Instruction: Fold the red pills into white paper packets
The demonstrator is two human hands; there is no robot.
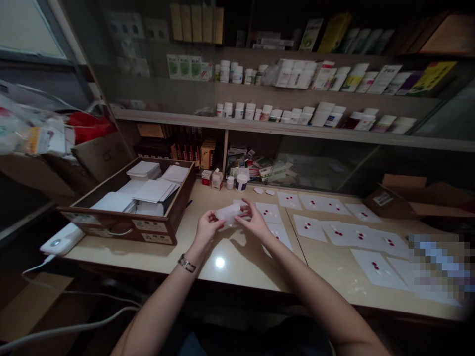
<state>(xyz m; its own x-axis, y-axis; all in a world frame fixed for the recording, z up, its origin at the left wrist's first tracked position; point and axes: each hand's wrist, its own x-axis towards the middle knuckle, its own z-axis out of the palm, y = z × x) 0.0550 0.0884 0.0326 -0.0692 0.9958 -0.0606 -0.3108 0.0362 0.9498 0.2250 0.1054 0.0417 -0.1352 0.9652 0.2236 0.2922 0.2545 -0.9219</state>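
A small white sheet of paper (227,213) is held just above the table, bent or folded in part. My left hand (208,226), with a watch or bracelet on its wrist, pinches the sheet's left end. Its right end lies between the thumb and fingers of my right hand (255,221). Whether anything is inside the paper I cannot tell. Beyond and beside my right hand, white paper squares (310,228) lie spread over the table, most bearing red and white tablets (308,226). Two small folded white packets (264,191) rest near the back.
On the left stands a wooden drawer (174,227) holding stacks of white paper. Small bottles and boxes (241,182) line the table's back edge. Behind rises a glass-fronted cabinet (166,117) full of medicine containers. An open cardboard box (399,200) sits at the right.
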